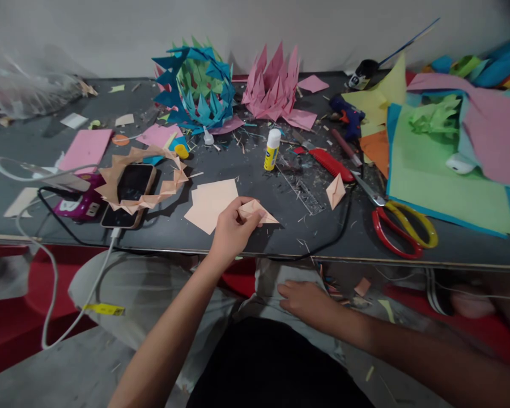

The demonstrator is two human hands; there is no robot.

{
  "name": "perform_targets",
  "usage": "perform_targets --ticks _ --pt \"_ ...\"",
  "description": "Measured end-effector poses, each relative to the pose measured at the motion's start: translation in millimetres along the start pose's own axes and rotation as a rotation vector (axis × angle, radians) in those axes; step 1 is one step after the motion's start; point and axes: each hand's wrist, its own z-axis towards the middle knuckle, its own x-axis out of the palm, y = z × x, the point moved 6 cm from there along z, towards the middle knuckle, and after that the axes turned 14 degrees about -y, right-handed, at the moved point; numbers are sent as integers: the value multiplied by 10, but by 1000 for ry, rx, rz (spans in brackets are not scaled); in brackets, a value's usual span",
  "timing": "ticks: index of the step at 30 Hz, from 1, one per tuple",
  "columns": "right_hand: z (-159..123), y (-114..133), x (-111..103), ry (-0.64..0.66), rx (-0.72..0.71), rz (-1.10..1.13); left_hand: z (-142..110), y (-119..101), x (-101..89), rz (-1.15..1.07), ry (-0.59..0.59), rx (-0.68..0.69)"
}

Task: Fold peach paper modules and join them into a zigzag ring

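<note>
Left Hand (233, 228) Is Pinching Folded Peach Paper (270, 217)

Nearest, the right hand (306, 305) is resting palm down on the person's thigh, fingers bending slightly; its underside is hiding, so I cannot tell whether it is gripping anything. Farther in, the left hand is closing thumb and fingers on the folded peach paper, which is pointing right above the near edge of the dark table (227, 161). Just left of it, loose peach sheets (215, 199) are overlapping. Farther left, a spiky peach ring (178, 177) is lying partly over a phone (134, 178). To the right, red-and-yellow scissors (397, 229) are lying with their blades pointing far and left, near a small folded peach piece (335, 191). Beyond the left hand, a glue stick (272, 150) is standing upright, and a red-handled cutter (331, 164) is lying to its right. On the far right, a green sheet (429, 170) is spreading over blue paper. At the far side, a blue spiky paper form (210, 110) is sitting left of a pink one (272, 90).
</note>
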Motion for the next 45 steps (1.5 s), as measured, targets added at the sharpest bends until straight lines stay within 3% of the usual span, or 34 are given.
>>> perform_targets --ticks 3,7,10,14,17,20,22,25,28,30,33,37,40,45 --pt "-13 26 7 -16 3 -33 0 -17 1 6 3 20" --pt "-104 -36 -148 1 54 61 -8 -3 2 42 11 50" --pt "-242 -274 -346 61 236 124 -37 -9 20 57 54 77" --pt "-431 -493 -706 168 316 249 -62 -49 43 72 121 113" --pt "-349 -561 -1087 19 344 337 -38 -48 43 65 114 92" --pt "-65 -657 -1428 -323 441 377 -12 -24 51 -2 73 18" --pt "145 -771 -1540 -558 546 414 -11 -24 60 -49 31 -14" --pt "463 -932 -1454 -665 609 654 -33 -28 86 -97 17 -53" --pt "660 -1054 -1297 -594 618 933 -38 -12 79 -99 43 -79" --pt "679 -1112 -1254 -551 623 976 -21 2 45 -65 62 -63" --pt "627 -1146 -1255 -496 604 864 6 19 17 2 138 -12" --pt "611 -1073 -1302 -387 509 504 3 -14 59 195 245 138" --pt "677 -988 -1368 -366 410 300 2 -75 92 401 238 277" --pt "782 -992 -1326 -321 421 381 31 -92 72 584 181 331"
